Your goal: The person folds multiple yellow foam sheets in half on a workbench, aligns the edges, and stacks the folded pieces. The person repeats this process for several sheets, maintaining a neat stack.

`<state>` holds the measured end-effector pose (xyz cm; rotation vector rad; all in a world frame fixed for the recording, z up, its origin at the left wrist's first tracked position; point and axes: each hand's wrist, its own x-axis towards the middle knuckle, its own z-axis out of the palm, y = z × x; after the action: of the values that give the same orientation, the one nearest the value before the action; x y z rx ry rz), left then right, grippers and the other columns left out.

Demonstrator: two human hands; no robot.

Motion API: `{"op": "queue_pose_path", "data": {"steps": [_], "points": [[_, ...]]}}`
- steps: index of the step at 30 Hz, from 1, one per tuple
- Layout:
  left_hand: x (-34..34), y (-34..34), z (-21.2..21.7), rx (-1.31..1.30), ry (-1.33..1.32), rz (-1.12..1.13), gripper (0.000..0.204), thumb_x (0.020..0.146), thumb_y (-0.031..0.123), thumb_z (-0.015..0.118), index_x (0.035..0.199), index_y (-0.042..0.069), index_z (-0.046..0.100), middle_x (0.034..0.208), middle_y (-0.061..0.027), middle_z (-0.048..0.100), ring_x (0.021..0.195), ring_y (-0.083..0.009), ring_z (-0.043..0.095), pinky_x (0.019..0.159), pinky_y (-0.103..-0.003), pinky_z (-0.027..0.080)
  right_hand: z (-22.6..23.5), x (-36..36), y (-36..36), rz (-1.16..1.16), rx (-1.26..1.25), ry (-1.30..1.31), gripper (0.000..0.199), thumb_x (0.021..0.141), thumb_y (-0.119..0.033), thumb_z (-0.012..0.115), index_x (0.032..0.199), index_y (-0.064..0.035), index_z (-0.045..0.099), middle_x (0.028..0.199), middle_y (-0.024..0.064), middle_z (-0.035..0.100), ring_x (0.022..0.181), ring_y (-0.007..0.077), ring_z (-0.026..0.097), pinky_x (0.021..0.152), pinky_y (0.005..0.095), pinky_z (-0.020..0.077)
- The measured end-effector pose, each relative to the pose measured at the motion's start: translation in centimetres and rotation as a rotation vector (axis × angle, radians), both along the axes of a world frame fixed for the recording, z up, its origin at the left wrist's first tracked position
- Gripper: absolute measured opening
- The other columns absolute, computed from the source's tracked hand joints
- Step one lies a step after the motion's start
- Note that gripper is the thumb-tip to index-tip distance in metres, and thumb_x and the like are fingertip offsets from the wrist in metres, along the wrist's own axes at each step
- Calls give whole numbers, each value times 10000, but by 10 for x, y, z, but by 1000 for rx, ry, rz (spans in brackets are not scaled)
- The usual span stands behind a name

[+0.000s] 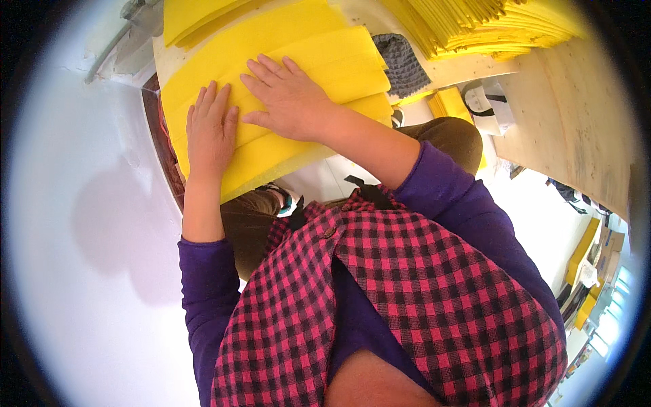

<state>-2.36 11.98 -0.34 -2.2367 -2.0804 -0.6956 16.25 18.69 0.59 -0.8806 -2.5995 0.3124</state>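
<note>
Yellow sheets of thin, cloth-like material [325,57] lie overlapping in folded layers on the work table in front of me. My left hand [210,132] rests flat on them near the left side, fingers stretched out and pointing away. To its right, my right hand [288,98] lies palm down on the same sheets, fingers spread toward the upper left. Neither hand grips anything. The near edge of the sheets hangs over the table's front, above my lap. Whether they are separate pieces or one folded length, I cannot tell.
A tall stack of folded yellow pieces [475,30] stands at the far right. Beside the sheets lies a dark grey textured cloth [401,64]. A wooden board surface [563,115] extends to the right. A white wall [88,203] is close on my left.
</note>
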Motion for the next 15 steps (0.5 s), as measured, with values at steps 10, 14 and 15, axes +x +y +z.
{"op": "queue_pose_path", "data": {"steps": [10, 14, 15], "points": [[1, -5, -6, 28, -53, -8, 396, 927, 228, 546, 1294, 80, 538, 1396, -181, 463, 1312, -365, 402, 1077, -476, 304, 0, 6, 8, -133, -94, -187, 762, 933, -545, 401, 1458, -7, 281, 1545, 155, 224, 1447, 265, 154, 1171, 440, 107], [2, -6, -10, 40, -59, -1, 393, 924, 229, 550, 1287, 79, 543, 1389, -180, 470, 1309, -368, 404, 1070, -485, 311, -7, 37, 19, -242, -69, -243, 761, 932, -531, 407, 1465, -8, 264, 1551, 150, 210, 1451, 256, 142, 1172, 436, 102], [2, -7, -10, 43, -62, -8, 395, 922, 231, 552, 1287, 80, 543, 1388, -180, 471, 1306, -369, 406, 1068, -488, 314, -7, 45, 23, -274, -67, -264, 758, 932, -526, 409, 1465, -7, 262, 1550, 153, 213, 1451, 258, 145, 1171, 438, 106]]}}
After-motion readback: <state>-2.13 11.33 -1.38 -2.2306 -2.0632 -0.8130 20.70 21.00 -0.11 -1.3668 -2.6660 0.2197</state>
